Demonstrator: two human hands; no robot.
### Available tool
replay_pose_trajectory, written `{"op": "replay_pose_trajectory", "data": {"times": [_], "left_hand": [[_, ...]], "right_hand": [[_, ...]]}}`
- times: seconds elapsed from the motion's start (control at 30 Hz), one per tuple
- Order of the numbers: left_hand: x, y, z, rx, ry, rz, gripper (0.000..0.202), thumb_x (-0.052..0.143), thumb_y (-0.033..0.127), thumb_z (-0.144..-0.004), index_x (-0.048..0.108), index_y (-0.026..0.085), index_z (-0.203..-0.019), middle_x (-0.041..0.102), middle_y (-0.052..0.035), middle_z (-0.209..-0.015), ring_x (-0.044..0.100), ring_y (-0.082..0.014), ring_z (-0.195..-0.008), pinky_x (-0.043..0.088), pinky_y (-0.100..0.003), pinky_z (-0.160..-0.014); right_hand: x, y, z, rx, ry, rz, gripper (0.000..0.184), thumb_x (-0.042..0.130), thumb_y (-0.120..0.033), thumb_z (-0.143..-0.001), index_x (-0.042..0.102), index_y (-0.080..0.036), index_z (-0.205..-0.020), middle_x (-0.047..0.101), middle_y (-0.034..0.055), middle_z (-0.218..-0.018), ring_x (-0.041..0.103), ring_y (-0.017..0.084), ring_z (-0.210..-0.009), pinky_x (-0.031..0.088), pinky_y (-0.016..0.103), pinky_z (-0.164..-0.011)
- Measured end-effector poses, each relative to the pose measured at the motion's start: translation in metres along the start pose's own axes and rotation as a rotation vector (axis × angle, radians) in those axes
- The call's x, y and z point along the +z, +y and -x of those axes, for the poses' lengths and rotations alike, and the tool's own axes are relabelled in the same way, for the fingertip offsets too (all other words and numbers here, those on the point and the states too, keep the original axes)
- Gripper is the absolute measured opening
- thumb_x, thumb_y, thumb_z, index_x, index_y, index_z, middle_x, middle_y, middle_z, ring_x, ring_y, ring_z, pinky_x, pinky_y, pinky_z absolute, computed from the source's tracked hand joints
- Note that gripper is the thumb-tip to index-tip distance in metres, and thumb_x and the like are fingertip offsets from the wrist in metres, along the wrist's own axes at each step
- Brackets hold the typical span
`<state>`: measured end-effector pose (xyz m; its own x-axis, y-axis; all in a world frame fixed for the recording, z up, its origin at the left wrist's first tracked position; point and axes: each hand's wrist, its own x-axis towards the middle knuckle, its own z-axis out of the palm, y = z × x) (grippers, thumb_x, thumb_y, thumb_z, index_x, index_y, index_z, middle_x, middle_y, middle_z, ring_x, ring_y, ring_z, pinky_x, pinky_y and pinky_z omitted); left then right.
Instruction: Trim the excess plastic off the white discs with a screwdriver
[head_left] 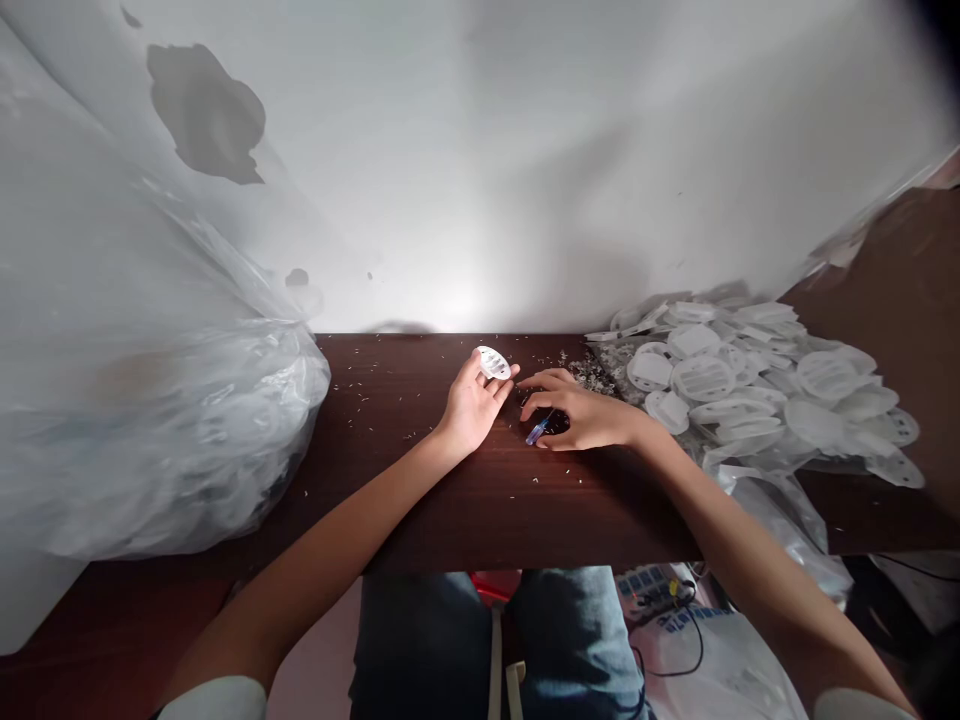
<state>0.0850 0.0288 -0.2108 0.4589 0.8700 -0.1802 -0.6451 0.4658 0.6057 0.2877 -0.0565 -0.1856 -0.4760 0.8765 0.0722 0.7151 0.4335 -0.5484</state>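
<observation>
Between the thumb and fingers of my left hand (pixel 471 408) is a white oval plastic piece (pixel 494 363) with slots in it, tilted above the table. My right hand (pixel 581 412) hovers low over the table with its fingers curved and apart. A small tool with a clear blue-purple handle (pixel 537 432), which looks like a screwdriver, lies by the right thumb and fingers. Part of this tool is hidden by the hand, and whether the thumb touches it I cannot tell.
Many similar white plastic pieces (pixel 705 375) are heaped at the right on a plastic bag. White scraps (pixel 592 374) collect beside the heap and scatter over the dark wooden table (pixel 420 500). A big clear bag (pixel 225 440) bulges at the left. A pale wall (pixel 465 180) stands behind.
</observation>
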Motion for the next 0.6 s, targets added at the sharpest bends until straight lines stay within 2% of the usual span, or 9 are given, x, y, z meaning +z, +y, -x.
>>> {"op": "replay_pose_trajectory", "data": {"times": [0.1, 0.23, 0.37, 0.47, 0.6], "left_hand": [[0.0, 0.0, 0.001, -0.011, -0.032, 0.024, 0.022, 0.072, 0.036, -0.096, 0.069, 0.017, -0.108, 0.072, -0.0084, -0.113, 0.074, -0.0264, -0.116, 0.055, -0.031, -0.096], [0.0, -0.001, 0.001, -0.014, -0.053, 0.028, 0.02, 0.076, 0.032, -0.093, 0.068, 0.016, -0.104, 0.073, -0.009, -0.111, 0.074, -0.0252, -0.114, 0.054, -0.03, -0.093], [-0.001, -0.003, 0.001, -0.007, -0.052, 0.014, 0.023, 0.078, 0.034, -0.092, 0.069, 0.017, -0.104, 0.074, -0.0089, -0.121, 0.072, -0.0228, -0.116, 0.053, -0.03, -0.099], [-0.001, -0.005, 0.003, -0.008, -0.076, 0.001, 0.026, 0.079, 0.037, -0.091, 0.07, 0.018, -0.107, 0.073, -0.0099, -0.128, 0.071, -0.0238, -0.121, 0.049, -0.035, -0.111], [0.001, -0.011, 0.011, -0.062, -0.146, -0.039, 0.032, 0.078, 0.041, -0.092, 0.073, 0.018, -0.114, 0.072, -0.0107, -0.133, 0.068, -0.0265, -0.129, 0.045, -0.038, -0.118]], "right_hand": [[0.004, 0.003, -0.002, -0.003, -0.035, -0.006, 0.029, 0.081, -0.034, -0.085, 0.078, -0.029, -0.113, 0.055, 0.0076, -0.155, 0.033, 0.037, -0.152, 0.037, 0.059, -0.123], [0.007, 0.002, -0.006, -0.087, 0.011, 0.006, 0.015, 0.071, -0.033, -0.095, 0.08, -0.027, -0.105, 0.065, 0.0096, -0.142, 0.047, 0.033, -0.143, 0.042, 0.054, -0.119], [0.0, -0.002, -0.003, -0.121, 0.117, -0.031, 0.022, 0.06, -0.034, -0.103, 0.076, -0.025, -0.114, 0.073, 0.0105, -0.126, 0.064, 0.028, -0.123, 0.05, 0.048, -0.109], [-0.008, -0.006, 0.001, -0.072, 0.337, -0.104, 0.025, 0.059, -0.041, -0.105, 0.07, -0.026, -0.122, 0.074, 0.0098, -0.122, 0.069, 0.028, -0.114, 0.053, 0.047, -0.105], [-0.011, -0.011, 0.0, -0.023, 0.762, -0.414, 0.03, 0.061, -0.054, -0.103, 0.061, -0.032, -0.122, 0.071, 0.0083, -0.121, 0.069, 0.027, -0.112, 0.055, 0.048, -0.102]]}}
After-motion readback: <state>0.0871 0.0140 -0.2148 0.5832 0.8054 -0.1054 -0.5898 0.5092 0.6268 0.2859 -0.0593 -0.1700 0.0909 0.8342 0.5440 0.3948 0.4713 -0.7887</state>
